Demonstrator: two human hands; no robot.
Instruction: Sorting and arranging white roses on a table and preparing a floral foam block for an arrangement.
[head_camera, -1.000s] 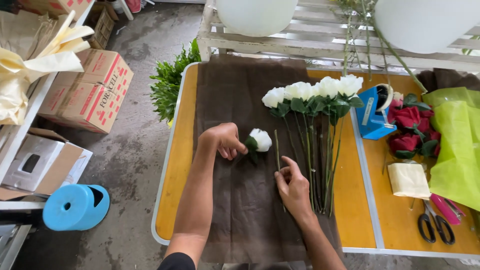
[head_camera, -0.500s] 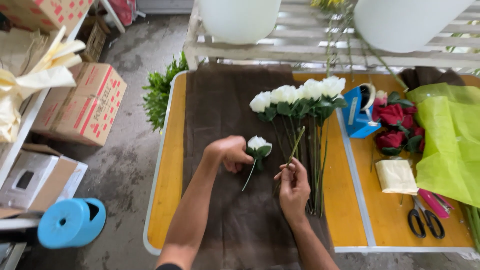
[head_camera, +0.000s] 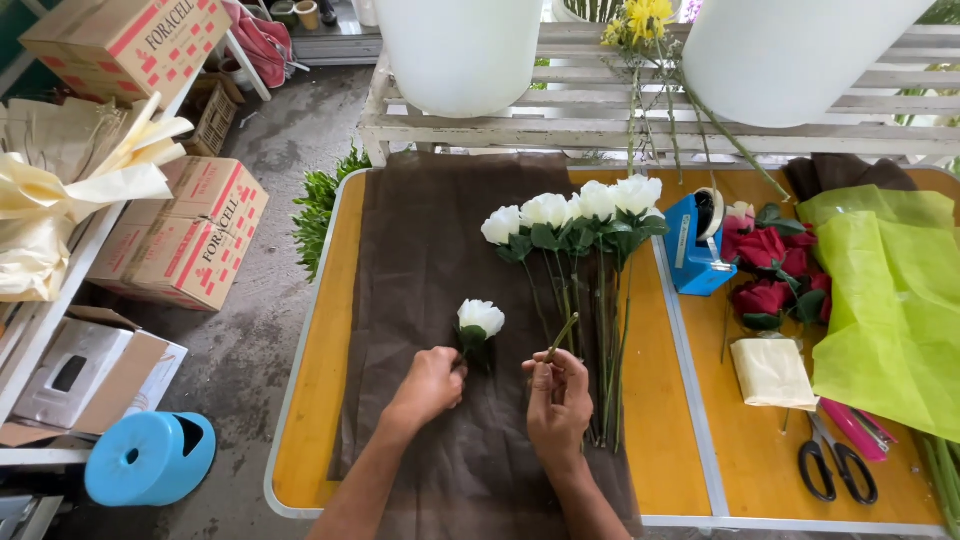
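Left hand (head_camera: 428, 385) closed on short stem under white rose (head_camera: 480, 318); bloom points away from person, long axis runs up bench (head_camera: 310, 400), slightly tilted right. Rose over brown wrap (head_camera: 430, 250), just left of row of white roses (head_camera: 570, 215). Right hand (head_camera: 558, 400) pinches cut stem piece (head_camera: 561, 335), tip angled up-right, likely kept clear of bloom. Row lies parallel, heads far side. Tape dispenser (head_camera: 695, 245), red roses (head_camera: 770, 270), scissors (head_camera: 838, 465) to right.

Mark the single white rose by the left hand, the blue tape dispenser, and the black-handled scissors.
single white rose (head_camera: 481, 317), head view, on the bloom.
blue tape dispenser (head_camera: 693, 252), head view, on the blue body.
black-handled scissors (head_camera: 838, 468), head view, on the handle loops.
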